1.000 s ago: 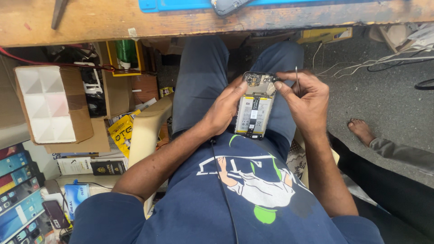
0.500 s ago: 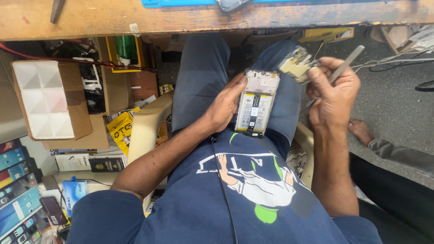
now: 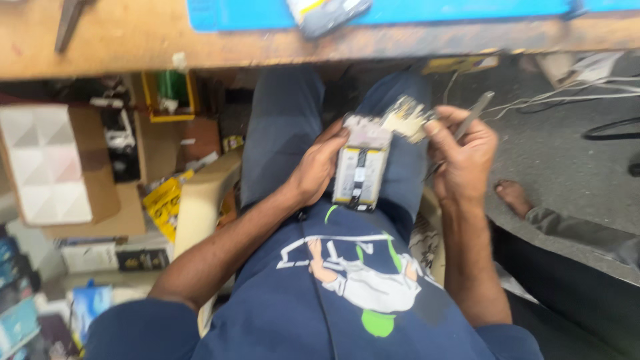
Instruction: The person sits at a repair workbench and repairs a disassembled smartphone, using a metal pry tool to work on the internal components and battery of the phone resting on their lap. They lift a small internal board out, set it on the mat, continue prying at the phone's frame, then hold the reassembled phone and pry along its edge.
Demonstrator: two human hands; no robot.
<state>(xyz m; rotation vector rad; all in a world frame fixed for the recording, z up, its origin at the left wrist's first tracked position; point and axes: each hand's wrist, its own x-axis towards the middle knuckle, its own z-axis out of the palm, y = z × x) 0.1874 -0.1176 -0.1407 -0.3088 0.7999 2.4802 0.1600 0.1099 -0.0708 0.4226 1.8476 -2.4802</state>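
An opened smartphone with its back cover off (image 3: pixel 361 170), a pale rectangular slab showing a light battery with a dark strip down its middle, lies over the person's lap on the blue trouser legs, cradled from its left edge by the left hand (image 3: pixel 319 167), whose fingers curl around its side and top corner. The right hand (image 3: pixel 463 157), just right of the phone's top end, pinches a small whitish, blurred flat part (image 3: pixel 407 119) between thumb and fingers and also grips a slim grey metal tool (image 3: pixel 472 117) that sticks up and to the right. The phone's long axis runs away from the body, its top end toward the wooden worktop (image 3: pixel 133 47) edge above both hands, its lower end toward the printed navy shirt. Open grey floor lies to the right of the right hand; cardboard boxes (image 3: pixel 100 173) crowd the space left of the left hand.
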